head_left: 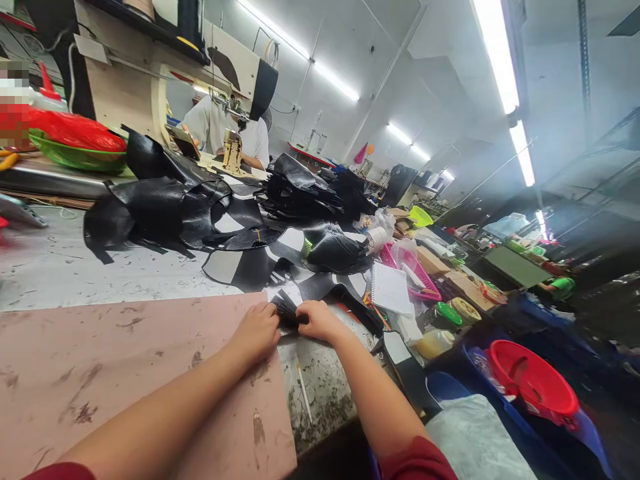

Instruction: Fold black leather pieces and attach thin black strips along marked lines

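Observation:
Both of my hands meet at a small stack of thin black strips (286,309), which looks like cut leather, near the right corner of the pink board. My left hand (259,328) has its fingers curled against the stack's left side. From the right, my right hand (319,320) closes on the same stack with bent fingers. Parts of the strips are hidden behind the fingers. Just beyond lie black leather pieces with white patches (240,267). A thin white stick (304,393) rests on the stained tabletop below my hands.
A pink board (125,380) covers the near left. Piled black leather pieces (160,207) stand behind it, before a sewing machine (233,113) where another person (255,137) sits. A notebook (390,288), a pink basket (417,273) and a red basin (535,377) are on the right.

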`<state>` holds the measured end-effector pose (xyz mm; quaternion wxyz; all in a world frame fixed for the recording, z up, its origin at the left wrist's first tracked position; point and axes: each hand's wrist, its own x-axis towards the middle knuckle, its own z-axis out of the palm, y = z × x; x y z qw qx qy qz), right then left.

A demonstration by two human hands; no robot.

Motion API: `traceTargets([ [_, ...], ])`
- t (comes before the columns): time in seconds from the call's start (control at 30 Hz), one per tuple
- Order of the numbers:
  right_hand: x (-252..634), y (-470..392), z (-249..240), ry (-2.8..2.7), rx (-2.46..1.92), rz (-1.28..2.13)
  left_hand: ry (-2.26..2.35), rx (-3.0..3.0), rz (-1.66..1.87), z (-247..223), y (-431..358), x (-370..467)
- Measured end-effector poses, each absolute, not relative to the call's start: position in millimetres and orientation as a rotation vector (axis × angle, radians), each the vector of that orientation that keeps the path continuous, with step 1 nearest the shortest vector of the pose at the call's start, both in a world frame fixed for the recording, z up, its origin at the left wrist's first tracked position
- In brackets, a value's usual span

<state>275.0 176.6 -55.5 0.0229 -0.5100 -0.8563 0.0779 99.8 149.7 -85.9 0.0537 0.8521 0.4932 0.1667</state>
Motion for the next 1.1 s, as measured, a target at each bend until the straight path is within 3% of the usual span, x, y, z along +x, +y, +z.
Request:
traceTargets([
  [0.27,269,176,-69,-2.547,-1.603,0.049,1.537,2.557,0.549,-84,148,100],
  [0.63,249,171,-58,-2.683,-1.627,0.049,1.593,2.457,0.709,-88,153,97],
  [1.1,268,162,-68,-2.479,-1.470,0.475,1.454,2.422,0.776,-85,151,95],
])
